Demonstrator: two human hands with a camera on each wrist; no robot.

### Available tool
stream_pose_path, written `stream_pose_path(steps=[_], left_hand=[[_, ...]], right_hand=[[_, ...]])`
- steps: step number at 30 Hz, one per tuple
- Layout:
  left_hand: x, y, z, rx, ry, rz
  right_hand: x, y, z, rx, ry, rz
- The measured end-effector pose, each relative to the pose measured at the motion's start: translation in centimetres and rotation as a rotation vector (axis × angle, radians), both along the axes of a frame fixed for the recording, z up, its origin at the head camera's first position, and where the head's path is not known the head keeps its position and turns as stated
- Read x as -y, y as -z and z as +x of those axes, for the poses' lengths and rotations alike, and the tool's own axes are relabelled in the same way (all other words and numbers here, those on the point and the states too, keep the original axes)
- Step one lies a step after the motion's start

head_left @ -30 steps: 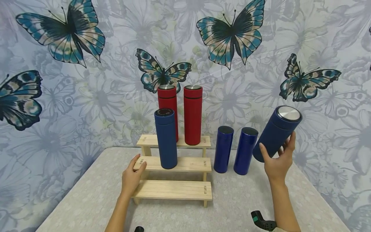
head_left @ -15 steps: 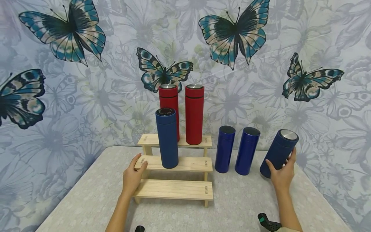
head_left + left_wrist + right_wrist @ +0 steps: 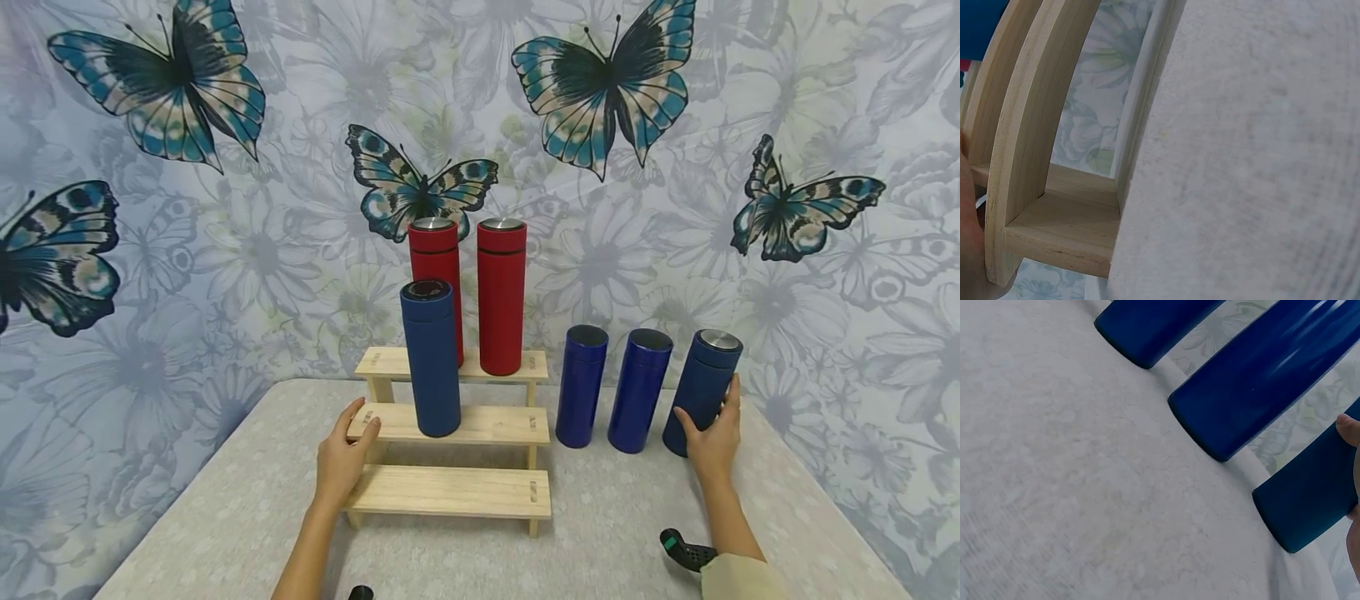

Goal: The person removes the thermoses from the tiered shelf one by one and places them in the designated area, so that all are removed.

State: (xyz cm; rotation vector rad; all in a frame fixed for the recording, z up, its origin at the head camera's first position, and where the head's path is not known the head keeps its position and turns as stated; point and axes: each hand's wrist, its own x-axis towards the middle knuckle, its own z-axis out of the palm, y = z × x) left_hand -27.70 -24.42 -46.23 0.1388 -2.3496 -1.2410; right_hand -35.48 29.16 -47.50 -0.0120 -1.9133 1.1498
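Note:
My right hand [image 3: 714, 442] grips a matte blue thermos [image 3: 705, 387] with a silver lid, upright on the table at the right. In the right wrist view the base of this blue thermos [image 3: 1307, 494] is right at the tablecloth. Just left of it stand two glossy blue thermoses [image 3: 640, 392] [image 3: 581, 387] with dark lids. My left hand [image 3: 345, 458] holds the left end of the middle step of a three-step wooden stand [image 3: 450, 490], thumb on top. On that step is a taller matte blue thermos [image 3: 431, 362]; two red thermoses [image 3: 501, 300] [image 3: 435, 242] occupy the top step.
A pale patterned cloth covers the table [image 3: 600, 533], whose back edge meets a butterfly-print backdrop [image 3: 592, 250]. The bottom step of the stand faces the front. A small black object [image 3: 361, 592] shows at the lower edge of the head view.
The right hand has lowered the silver-lidded blue thermos from the air to the table and brought it from tilted to upright, beside the glossy ones. The left hand keeps its place on the stand.

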Motion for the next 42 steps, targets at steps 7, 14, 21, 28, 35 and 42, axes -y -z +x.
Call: stream_pose_path(steps=[7, 14, 21, 28, 35, 42], left_hand=[[-0.2, 0.1, 0.1, 0.001, 0.000, 0.005], [-0.2, -0.1, 0.0, -0.008, 0.000, 0.011], [-0.1, 0.0, -0.1, 0.006, 0.001, 0.017], [-0.1, 0.0, 0.0, 0.002, 0.004, 0.005], [-0.1, -0.1, 0.0, 0.023, 0.006, 0.016], [-0.1, -0.2, 0.0, 0.033, 0.006, 0.017]], right_hand=[[0.0, 0.7, -0.7, -0.033, 0.019, 0.031], [0.1, 0.6, -1.0, -0.034, 0.019, 0.034], [0.1, 0.2, -0.8, -0.006, 0.013, 0.047], [0.3, -0.4, 0.4, 0.083, 0.015, -0.008], [1.8, -2.0, 1.3, -0.095, 0.119, -0.058], [6.4, -6.6, 3.1, -0.361, 0.095, -0.065]])
